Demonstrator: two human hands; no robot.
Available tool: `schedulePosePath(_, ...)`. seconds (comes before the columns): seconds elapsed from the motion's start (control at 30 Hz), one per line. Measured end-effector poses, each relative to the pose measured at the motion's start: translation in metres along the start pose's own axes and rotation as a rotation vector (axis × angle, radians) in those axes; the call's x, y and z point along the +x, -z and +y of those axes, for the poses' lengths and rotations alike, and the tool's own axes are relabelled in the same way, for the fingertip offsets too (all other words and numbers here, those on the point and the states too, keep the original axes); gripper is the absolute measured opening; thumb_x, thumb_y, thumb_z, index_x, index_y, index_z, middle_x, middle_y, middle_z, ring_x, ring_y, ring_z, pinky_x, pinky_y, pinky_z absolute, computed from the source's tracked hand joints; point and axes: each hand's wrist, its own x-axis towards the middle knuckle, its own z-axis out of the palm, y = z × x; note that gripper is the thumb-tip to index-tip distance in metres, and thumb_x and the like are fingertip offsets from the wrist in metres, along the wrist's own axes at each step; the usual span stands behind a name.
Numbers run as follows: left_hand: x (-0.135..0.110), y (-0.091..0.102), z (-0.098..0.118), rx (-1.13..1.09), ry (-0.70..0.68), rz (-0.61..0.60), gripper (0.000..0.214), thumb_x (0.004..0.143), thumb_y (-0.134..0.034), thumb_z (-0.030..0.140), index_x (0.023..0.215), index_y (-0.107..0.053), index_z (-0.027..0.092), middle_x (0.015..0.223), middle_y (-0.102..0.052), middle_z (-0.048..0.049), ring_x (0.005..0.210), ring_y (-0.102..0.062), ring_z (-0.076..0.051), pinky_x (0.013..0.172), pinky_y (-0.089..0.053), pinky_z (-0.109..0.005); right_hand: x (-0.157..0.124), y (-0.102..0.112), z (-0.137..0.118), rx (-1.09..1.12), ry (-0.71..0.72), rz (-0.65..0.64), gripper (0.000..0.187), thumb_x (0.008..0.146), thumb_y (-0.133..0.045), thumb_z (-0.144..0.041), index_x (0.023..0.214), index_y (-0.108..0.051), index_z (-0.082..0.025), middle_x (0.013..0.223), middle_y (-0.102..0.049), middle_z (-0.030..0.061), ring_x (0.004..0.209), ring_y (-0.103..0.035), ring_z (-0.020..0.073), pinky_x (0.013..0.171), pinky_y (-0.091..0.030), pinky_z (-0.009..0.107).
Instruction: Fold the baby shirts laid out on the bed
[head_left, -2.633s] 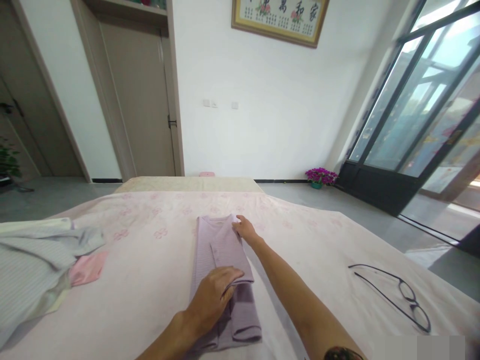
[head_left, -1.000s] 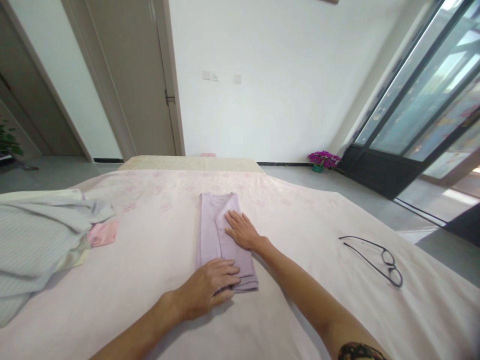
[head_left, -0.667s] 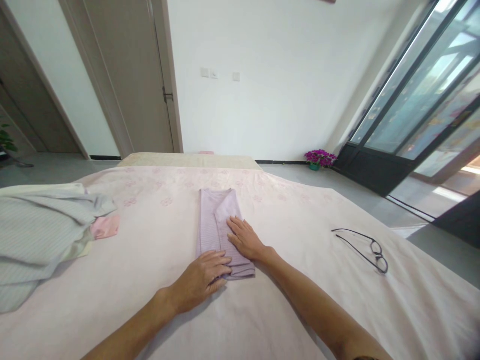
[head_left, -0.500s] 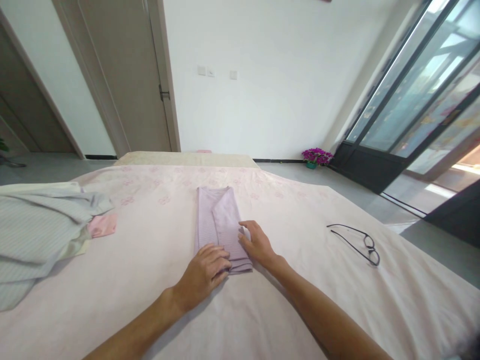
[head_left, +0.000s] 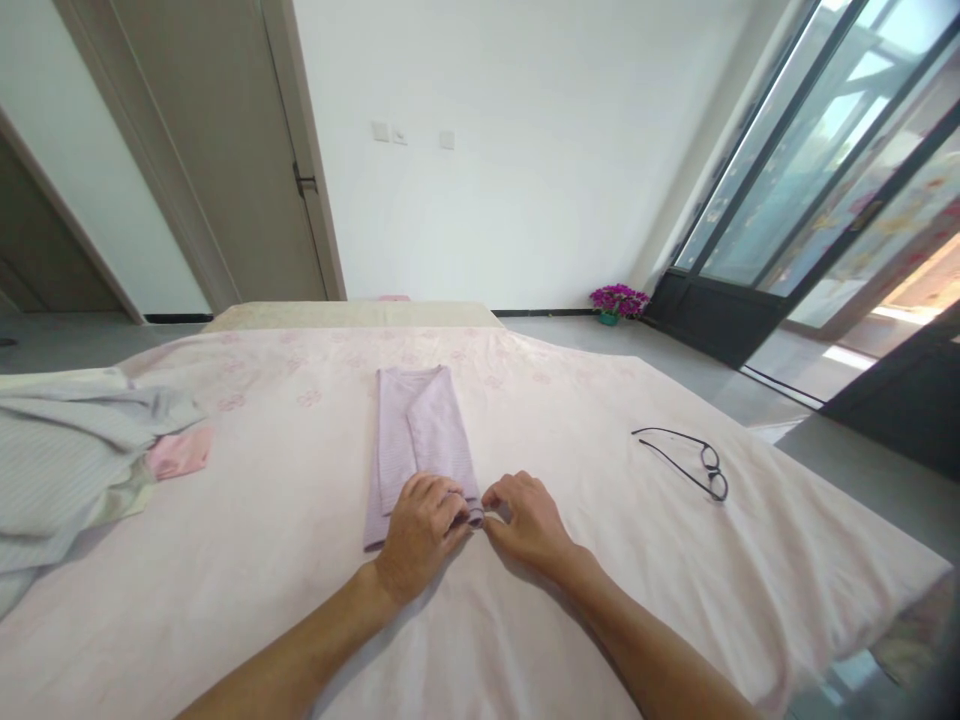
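Note:
A light purple, finely striped shirt (head_left: pixel 429 425) lies folded into a long narrow shape on the bed's pale pink sheet (head_left: pixel 300 520). My left hand (head_left: pixel 424 525) bends over its near edge, fingers closed on the cloth close to the right corner. At that same corner, my right hand (head_left: pixel 529 525) pinches the folded edge between thumb and forefinger. The cloth there is doubled up a little. Under the left hand part of the near edge is hidden, while the near left corner shows flat on the sheet.
On the left lie a heap of pale grey-green clothes (head_left: pixel 67 450) and a small pink cloth (head_left: pixel 180 453). Black-framed glasses (head_left: pixel 709 458) rest on the sheet to the right. Beyond the bed, a pot of purple flowers (head_left: pixel 619 300) stands on the floor by the wall.
My right hand has come down from the shirt's right side to its near right corner. The left hand has shifted slightly, and the shirt's near left part is spread out more. The view has swung right.

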Motion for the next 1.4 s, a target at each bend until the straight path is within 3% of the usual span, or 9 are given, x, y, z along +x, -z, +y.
schedulePosePath(0.27, 0.0, -0.008, 0.003, 0.059, 0.018, 0.015, 0.01, 0.085, -0.07, 0.027, 0.085, -0.062, 0.022, 0.098, -0.067, -0.002, 0.099, -0.06, -0.022, 0.108, -0.034, -0.053, 0.001, -0.009, -0.001, -0.043, -0.034, 0.015, 0.01, 0.076, -0.06, -0.013, 0.078, -0.064, -0.021, 0.079, -0.066, 0.0003, 0.082, -0.053, 0.0169, 0.076, -0.031, 0.028)
schedulePosePath(0.53, 0.004, -0.007, 0.007, 0.096, 0.023, 0.034, 0.009, 0.084, -0.069, 0.025, 0.082, -0.061, 0.023, 0.096, -0.068, -0.0021, 0.094, -0.061, -0.021, 0.109, -0.033, -0.055, -0.001, 0.0, -0.003, -0.04, 0.036, -0.02, 0.011, 0.069, -0.057, -0.011, 0.072, -0.06, -0.02, 0.073, -0.063, 0.0015, 0.078, -0.052, 0.0179, 0.074, -0.031, 0.03)
schedulePosePath(0.73, 0.004, -0.01, 0.002, 0.087, 0.104, 0.011, 0.014, 0.085, -0.068, 0.028, 0.078, -0.057, 0.022, 0.092, -0.066, -0.0019, 0.091, -0.059, -0.022, 0.108, -0.034, -0.054, -0.004, 0.004, -0.005, -0.049, 0.129, 0.05, 0.01, 0.066, -0.056, -0.011, 0.071, -0.058, -0.02, 0.073, -0.061, 0.0021, 0.079, -0.05, 0.0183, 0.075, -0.031, 0.032)
schedulePosePath(0.97, 0.005, -0.01, 0.004, 0.09, 0.053, 0.082, 0.014, 0.087, -0.064, 0.029, 0.099, -0.059, 0.023, 0.104, -0.067, -0.0057, 0.102, -0.059, -0.024, 0.109, -0.034, -0.052, -0.007, -0.002, -0.004, -0.059, 0.193, 0.027, 0.014, 0.063, -0.054, -0.01, 0.072, -0.056, -0.021, 0.072, -0.06, 0.0018, 0.075, -0.049, 0.0179, 0.073, -0.03, 0.032)
schedulePosePath(1.03, 0.007, -0.01, 0.005, 0.086, 0.038, 0.088, 0.01, 0.087, -0.064, 0.027, 0.097, -0.06, 0.024, 0.105, -0.067, -0.0057, 0.103, -0.059, -0.024, 0.11, -0.032, -0.053, -0.009, -0.006, -0.005, -0.062, 0.212, 0.026, 0.015, 0.063, -0.054, -0.01, 0.072, -0.055, -0.021, 0.072, -0.06, 0.0014, 0.074, -0.049, 0.0177, 0.071, -0.03, 0.032)
schedulePosePath(1.23, 0.012, -0.012, 0.004, 0.118, 0.094, 0.073, 0.005, 0.084, -0.063, 0.022, 0.084, -0.058, 0.022, 0.093, -0.066, -0.0035, 0.094, -0.059, -0.023, 0.108, -0.034, -0.053, -0.008, -0.011, -0.008, -0.009, 0.121, 0.008, 0.014, 0.061, -0.053, -0.009, 0.068, -0.053, -0.021, 0.068, -0.059, -0.0007, 0.069, -0.049, 0.0159, 0.067, -0.03, 0.03)
schedulePosePath(1.4, 0.013, -0.013, 0.005, 0.114, 0.093, 0.061, 0.008, 0.085, -0.064, 0.024, 0.083, -0.056, 0.023, 0.086, -0.064, -0.0015, 0.088, -0.059, -0.022, 0.108, -0.033, -0.052, -0.006, -0.007, -0.01, 0.019, 0.056, -0.032, 0.008, 0.071, -0.058, -0.014, 0.073, -0.058, -0.021, 0.072, -0.061, -0.0012, 0.073, -0.053, 0.0155, 0.07, -0.031, 0.028)
